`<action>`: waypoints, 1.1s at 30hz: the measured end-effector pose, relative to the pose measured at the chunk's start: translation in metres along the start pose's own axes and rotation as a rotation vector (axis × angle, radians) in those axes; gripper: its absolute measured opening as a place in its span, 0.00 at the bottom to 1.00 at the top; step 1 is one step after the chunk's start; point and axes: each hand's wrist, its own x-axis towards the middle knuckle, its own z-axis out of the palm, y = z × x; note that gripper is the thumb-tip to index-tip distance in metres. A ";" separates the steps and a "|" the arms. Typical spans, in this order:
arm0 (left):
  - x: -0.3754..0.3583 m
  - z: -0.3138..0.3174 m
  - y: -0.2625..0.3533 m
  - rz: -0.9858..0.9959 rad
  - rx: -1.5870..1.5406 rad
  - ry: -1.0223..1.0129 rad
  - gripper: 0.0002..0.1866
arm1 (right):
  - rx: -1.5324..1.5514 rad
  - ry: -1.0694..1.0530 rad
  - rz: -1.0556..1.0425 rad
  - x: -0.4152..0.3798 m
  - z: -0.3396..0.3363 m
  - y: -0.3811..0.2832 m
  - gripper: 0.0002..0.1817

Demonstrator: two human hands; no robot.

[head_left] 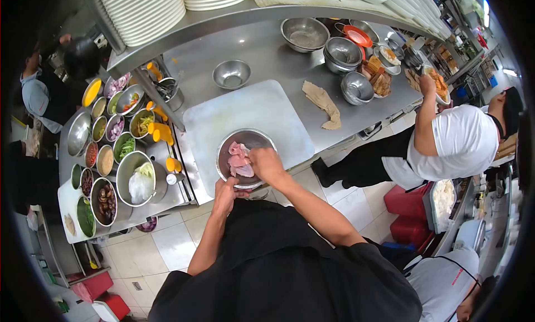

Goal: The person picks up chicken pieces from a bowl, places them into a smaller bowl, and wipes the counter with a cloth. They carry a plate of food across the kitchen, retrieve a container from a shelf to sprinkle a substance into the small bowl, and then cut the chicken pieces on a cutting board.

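A stainless steel bowl (261, 138) stands at the near edge of a white cutting board (251, 102). Inside it lie pieces of pale pink raw chicken (239, 157). My left hand (225, 194) grips the bowl's near-left rim, thumb on top. From the right, my right hand (266, 163) reaches over the rim into the bowl. Its fingers are curled against the chicken, and the fingertips are partly hidden.
An empty metal bowl (232, 74) sits beyond the board, and a beige cloth (322, 103) lies right of it. Stacked bowls (342, 54) stand farther right. Ingredient containers (142, 180) crowd the left. A co-worker (451, 141) stands at right, under the plate shelf's (251, 13) far end.
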 end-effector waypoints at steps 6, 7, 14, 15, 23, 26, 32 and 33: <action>-0.003 0.011 0.008 0.040 0.114 -0.006 0.20 | 0.165 0.324 0.241 -0.024 -0.073 0.002 0.20; 0.000 0.014 0.009 0.037 0.130 -0.009 0.19 | 0.222 0.316 0.282 -0.029 -0.088 0.005 0.19; 0.015 0.072 0.015 0.038 0.292 -0.083 0.15 | 0.372 0.409 0.089 -0.049 -0.117 0.037 0.14; 0.016 0.084 0.016 0.023 0.309 -0.114 0.14 | 0.265 0.366 0.030 -0.049 -0.110 0.047 0.19; 0.033 0.187 -0.005 -0.052 0.412 -0.295 0.14 | 0.296 0.205 0.236 -0.083 -0.144 0.122 0.19; 0.035 0.225 -0.020 -0.069 0.407 -0.314 0.13 | 0.640 0.209 0.384 -0.102 -0.165 0.164 0.20; 0.038 0.295 -0.046 -0.099 0.425 -0.365 0.15 | 0.297 0.557 0.238 -0.140 -0.223 0.199 0.15; 0.041 0.303 -0.053 -0.105 0.421 -0.376 0.15 | 0.166 0.644 0.171 -0.146 -0.230 0.208 0.13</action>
